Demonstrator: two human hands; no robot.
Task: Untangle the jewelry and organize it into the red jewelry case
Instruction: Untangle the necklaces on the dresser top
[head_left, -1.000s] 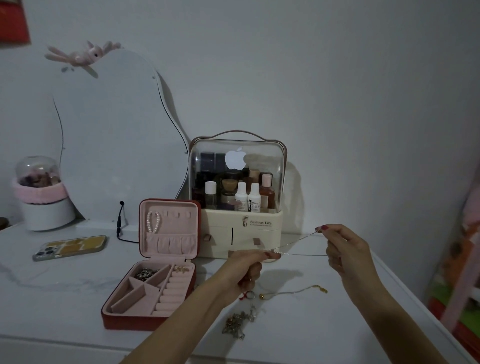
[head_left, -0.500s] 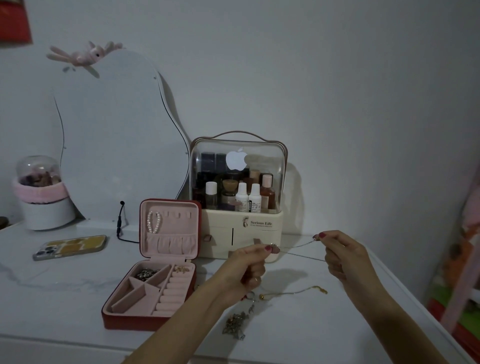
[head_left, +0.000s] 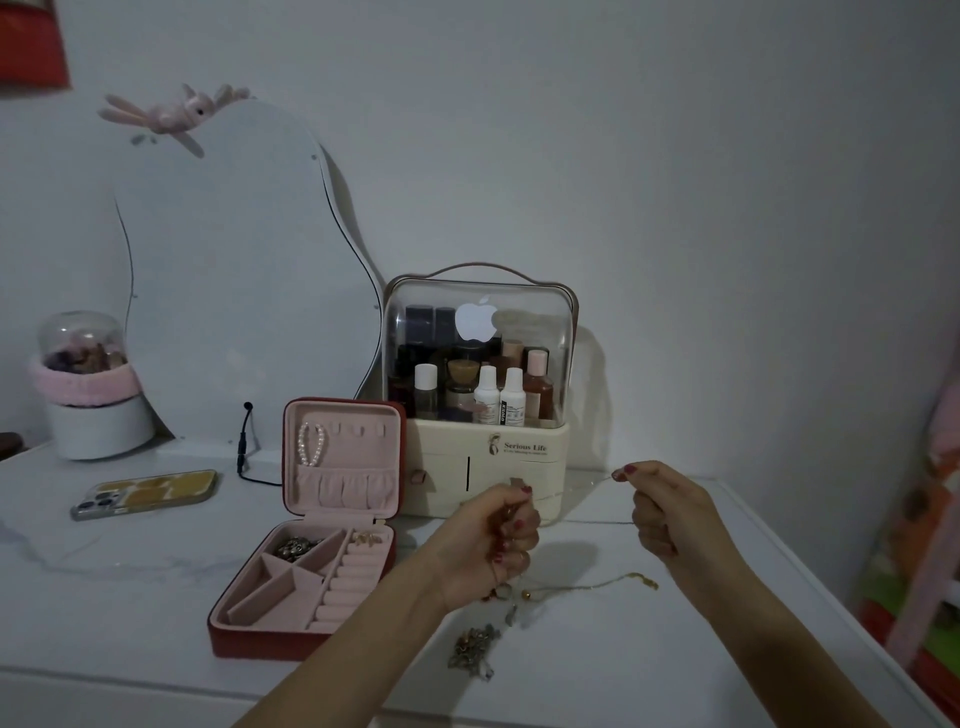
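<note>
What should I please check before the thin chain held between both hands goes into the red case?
1. Left hand grips one end of the thin silver chain: ok.
2. Right hand pinches the other end: ok.
3. Chain free of knots: cannot tell.
4. Red jewelry case with pink lining open: ok.
5. Empty pink compartment available: ok.
6. Gold chain and dark tangled pile on the white table sorted: not ok.

Red jewelry case (head_left: 311, 561) open near tabletop's front edge, lid upright, pearl bracelet (head_left: 311, 444) hung inside, pink compartments below. Thin chain (head_left: 576, 491) stretched taut above tabletop. Tangled jewelry (head_left: 472, 652) heaped just right of case.
</note>
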